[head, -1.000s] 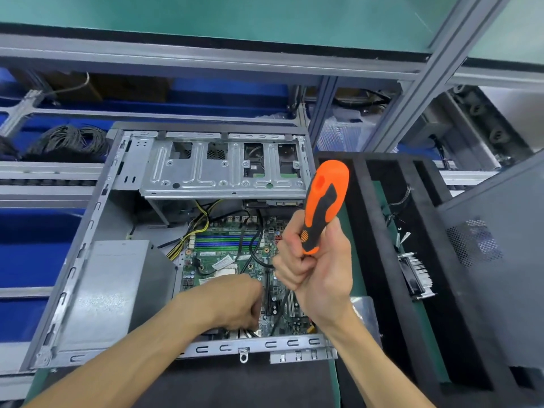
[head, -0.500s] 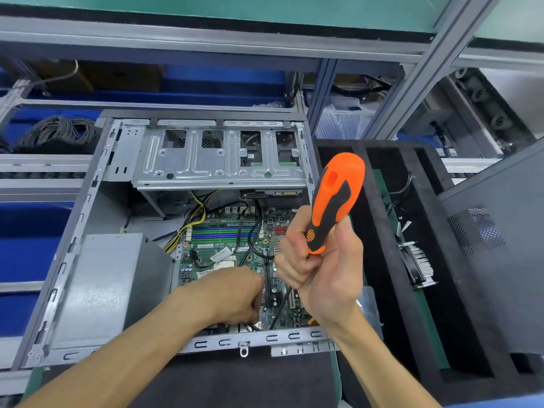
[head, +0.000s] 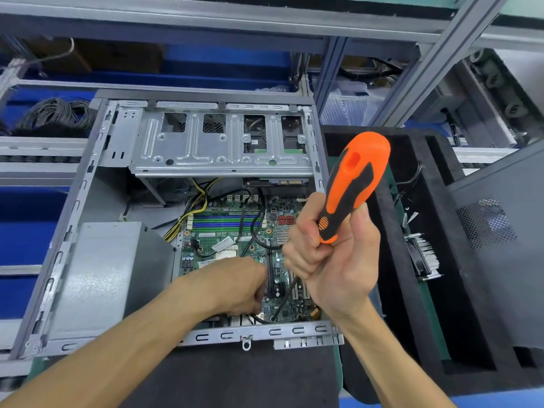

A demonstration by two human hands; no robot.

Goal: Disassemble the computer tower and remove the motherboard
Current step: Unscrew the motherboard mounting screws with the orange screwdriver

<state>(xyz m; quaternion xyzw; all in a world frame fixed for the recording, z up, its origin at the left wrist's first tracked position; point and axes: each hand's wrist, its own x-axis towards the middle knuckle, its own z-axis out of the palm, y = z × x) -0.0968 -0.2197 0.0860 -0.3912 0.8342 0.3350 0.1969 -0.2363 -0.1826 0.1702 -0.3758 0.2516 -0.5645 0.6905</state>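
Note:
The open grey computer tower [head: 73,219] lies on its side, with the green motherboard [head: 232,234] in its floor. My right hand [head: 332,260] grips an orange and black screwdriver [head: 353,184]. Its dark shaft [head: 284,298] slants down to the board's near right corner. My left hand [head: 238,284] is curled low over the near part of the board, beside the shaft. Its fingertips are hidden, so I cannot tell whether they hold anything.
A silver power supply [head: 103,275] fills the case's left side. A drive cage [head: 220,145] spans the back, with yellow and black cables [head: 197,201] under it. A black foam tray [head: 418,260] to the right holds a heatsink with fan [head: 424,257]. A grey side panel [head: 500,245] leans at far right.
The view has shifted slightly. Both hands keep the same place over the near edge of the board, and the screwdriver handle stays tilted the same way.

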